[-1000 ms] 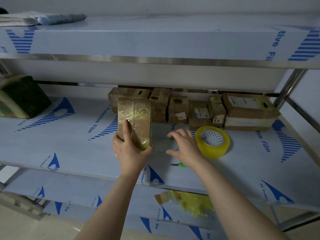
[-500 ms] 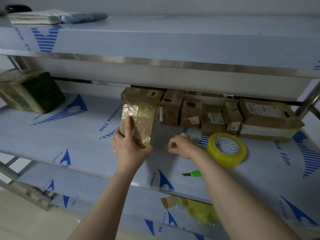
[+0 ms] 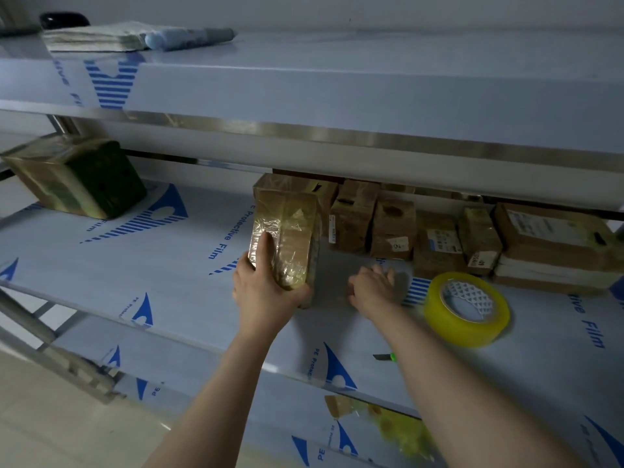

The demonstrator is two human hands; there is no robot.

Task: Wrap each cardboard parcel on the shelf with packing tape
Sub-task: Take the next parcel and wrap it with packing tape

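Observation:
My left hand (image 3: pixel 266 292) grips a tape-wrapped cardboard parcel (image 3: pixel 293 238) from its near end, thumb up its left face, holding it on end on the middle shelf (image 3: pixel 152 265). To its right, my right hand (image 3: pixel 374 288) lies on the shelf surface with fingers pointing away and holds nothing. A yellow roll of packing tape (image 3: pixel 459 329) lies flat just right of that hand. Several brown cardboard parcels (image 3: pixel 393 228) stand in a row along the back of the shelf.
A larger wrapped dark parcel (image 3: pixel 77 177) sits tilted at the far left. A small green-handled cutter (image 3: pixel 385 357) lies near the front edge. The upper shelf (image 3: pixel 337 79) overhangs closely. Crumpled yellow tape scraps (image 3: pixel 401 430) lie on the shelf below.
My view has shifted left, so the shelf contents appear further right. My left hand keeps its grip on the wrapped parcel. My right hand's fingers have stretched out on the shelf.

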